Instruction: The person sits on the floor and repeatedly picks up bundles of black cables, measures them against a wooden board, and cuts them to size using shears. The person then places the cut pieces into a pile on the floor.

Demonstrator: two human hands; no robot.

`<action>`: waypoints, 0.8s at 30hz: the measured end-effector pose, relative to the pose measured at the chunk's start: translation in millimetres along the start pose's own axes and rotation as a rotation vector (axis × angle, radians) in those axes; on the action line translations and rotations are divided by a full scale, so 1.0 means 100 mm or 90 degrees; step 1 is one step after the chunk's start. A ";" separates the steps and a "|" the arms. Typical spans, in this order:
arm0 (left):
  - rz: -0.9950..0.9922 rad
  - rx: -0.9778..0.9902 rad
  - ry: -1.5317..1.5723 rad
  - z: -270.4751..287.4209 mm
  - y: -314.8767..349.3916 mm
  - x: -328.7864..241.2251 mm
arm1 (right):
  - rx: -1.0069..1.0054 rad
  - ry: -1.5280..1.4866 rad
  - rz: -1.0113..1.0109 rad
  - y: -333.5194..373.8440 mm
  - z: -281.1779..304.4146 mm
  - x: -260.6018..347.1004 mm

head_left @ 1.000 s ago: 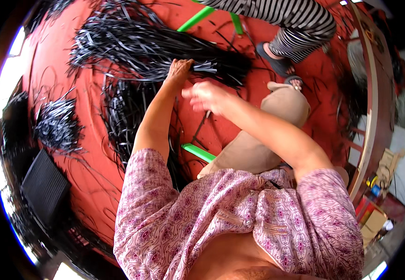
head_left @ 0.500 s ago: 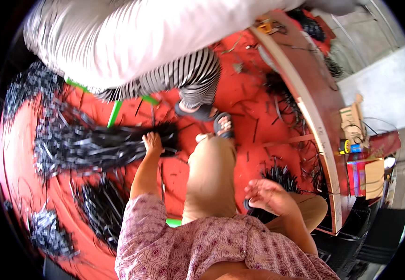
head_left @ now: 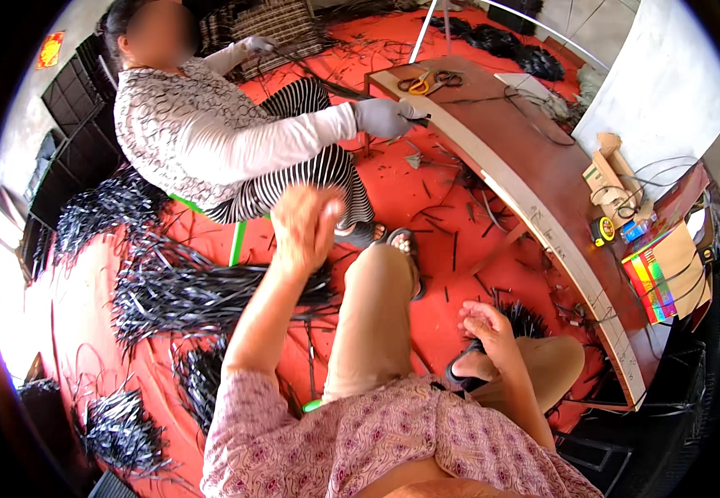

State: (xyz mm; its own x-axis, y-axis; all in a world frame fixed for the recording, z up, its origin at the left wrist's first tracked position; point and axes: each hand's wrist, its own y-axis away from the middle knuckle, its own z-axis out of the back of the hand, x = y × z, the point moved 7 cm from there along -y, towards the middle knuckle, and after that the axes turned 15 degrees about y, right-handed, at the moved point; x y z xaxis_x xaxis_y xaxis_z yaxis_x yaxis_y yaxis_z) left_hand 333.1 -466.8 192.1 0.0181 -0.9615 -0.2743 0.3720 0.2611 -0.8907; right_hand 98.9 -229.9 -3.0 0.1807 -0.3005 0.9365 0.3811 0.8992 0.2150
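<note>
Where black strips (head_left: 169,290) litter red floor (head_left: 426,199).

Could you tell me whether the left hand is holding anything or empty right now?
Empty, apparently: the left hand is raised, fingers loosely together, above the black strips.

glossy black plastic strips (head_left: 186,290) lie on matt red floor (head_left: 426,191); smooth wooden table (head_left: 534,174).

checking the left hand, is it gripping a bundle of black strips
No, the left hand is raised with nothing in it, above the black strips on the floor.
</note>
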 end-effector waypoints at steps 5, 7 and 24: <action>0.067 0.025 -0.027 -0.13 -0.95 0.32 | -0.021 -0.110 -0.020 0.37 0.29 -0.38; 0.067 0.052 -0.102 -0.14 -1.16 0.57 | -0.057 -0.137 -0.033 0.53 0.46 -0.54; 0.266 0.093 -0.153 -0.96 -0.64 1.26 | -0.215 -0.118 -0.046 1.09 1.53 -0.47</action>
State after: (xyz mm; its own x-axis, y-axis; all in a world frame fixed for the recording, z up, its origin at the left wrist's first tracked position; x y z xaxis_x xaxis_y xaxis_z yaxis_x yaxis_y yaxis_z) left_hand 222.8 -596.3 179.6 0.3995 -0.7746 -0.4903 0.4128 0.6295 -0.6582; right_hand -7.3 -69.5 19.1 -0.0120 -0.2691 0.9630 0.6691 0.7136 0.2078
